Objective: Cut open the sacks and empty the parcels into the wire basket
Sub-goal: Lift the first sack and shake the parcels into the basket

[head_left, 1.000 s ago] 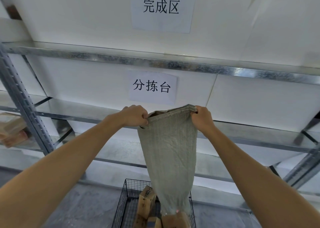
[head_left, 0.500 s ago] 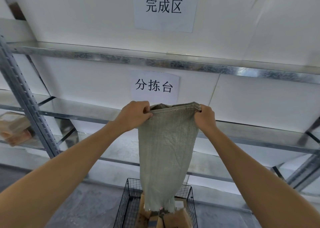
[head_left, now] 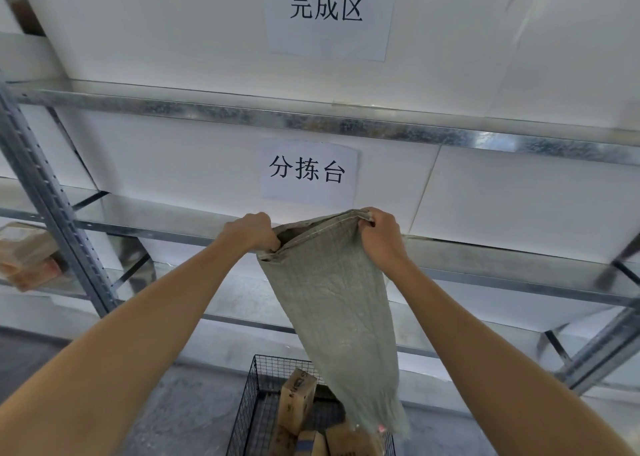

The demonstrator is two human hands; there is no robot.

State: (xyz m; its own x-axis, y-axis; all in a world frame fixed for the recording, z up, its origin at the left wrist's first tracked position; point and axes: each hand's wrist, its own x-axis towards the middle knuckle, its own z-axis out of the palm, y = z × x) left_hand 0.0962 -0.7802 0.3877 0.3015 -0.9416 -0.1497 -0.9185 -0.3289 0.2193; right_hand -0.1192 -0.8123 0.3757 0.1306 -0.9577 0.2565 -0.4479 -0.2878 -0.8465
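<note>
Leftmost, packets (head_left: 27, 258) lie on the rack (head_left: 52, 213) shelf. Left hand (head_left: 251, 232) and right hand (head_left: 382, 237) have fingers curled tight on the sack's (head_left: 332, 303) top corners. Sack hangs over the basket (head_left: 247, 407), hiding its right side. Long axis near vertical, frayed end down at the parcels (head_left: 297, 400), slanting right.

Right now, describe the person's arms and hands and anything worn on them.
Both grips are bare hands: left grip and right grip wear no gloves; no rings, watch or bands show. Forearms are uncovered to the frame edge, no sleeves in view.
</note>
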